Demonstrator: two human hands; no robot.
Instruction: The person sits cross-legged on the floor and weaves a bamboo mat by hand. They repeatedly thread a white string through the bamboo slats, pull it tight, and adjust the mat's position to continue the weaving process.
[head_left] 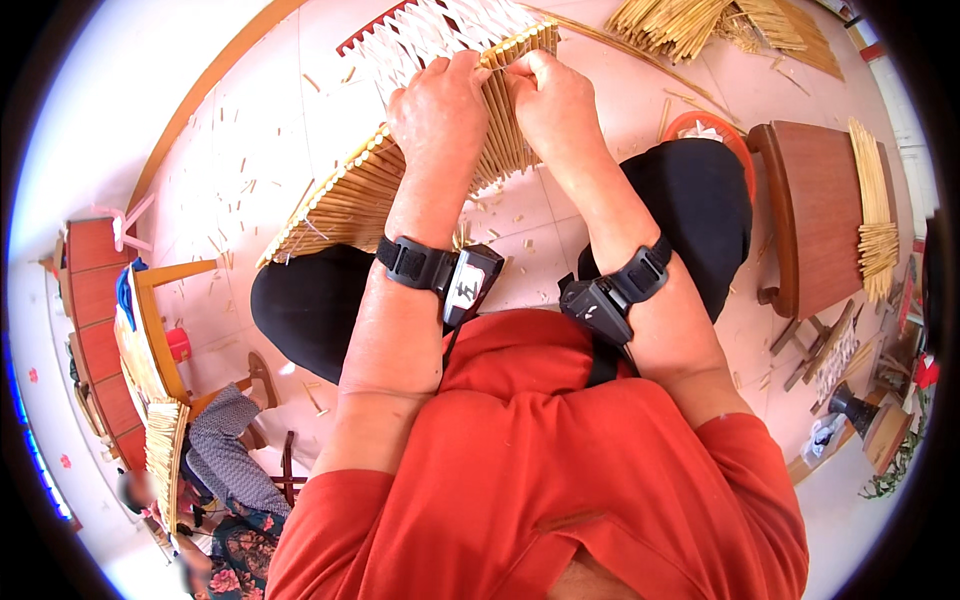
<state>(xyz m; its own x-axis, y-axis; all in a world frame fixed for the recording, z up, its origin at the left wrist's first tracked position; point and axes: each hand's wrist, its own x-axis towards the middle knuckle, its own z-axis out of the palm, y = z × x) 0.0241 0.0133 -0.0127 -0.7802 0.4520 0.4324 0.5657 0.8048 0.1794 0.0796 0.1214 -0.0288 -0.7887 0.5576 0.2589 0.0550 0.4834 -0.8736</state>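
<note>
A mat of straw-coloured stalks (345, 200) bound side by side hangs in front of me, slanting from above my left knee up to the far right. My left hand (440, 105) is closed over its upper edge, fingers bent around the stalk ends. Close beside it, my right hand (553, 100) is closed in a pinch at the same edge. A thin pale thread (497, 68) shows between the two hands; its ends are hidden by my fingers. Behind the mat, white cords (400, 50) criss-cross over a dark red frame.
Bundles of stalks (670, 25) lie on the floor at the far right. An orange basin (735, 145) stands by my right knee, beside a brown wooden bench (810, 215) with more stalks (873, 215). Cut stalk bits litter the tiles. Another person (235, 450) sits at the lower left.
</note>
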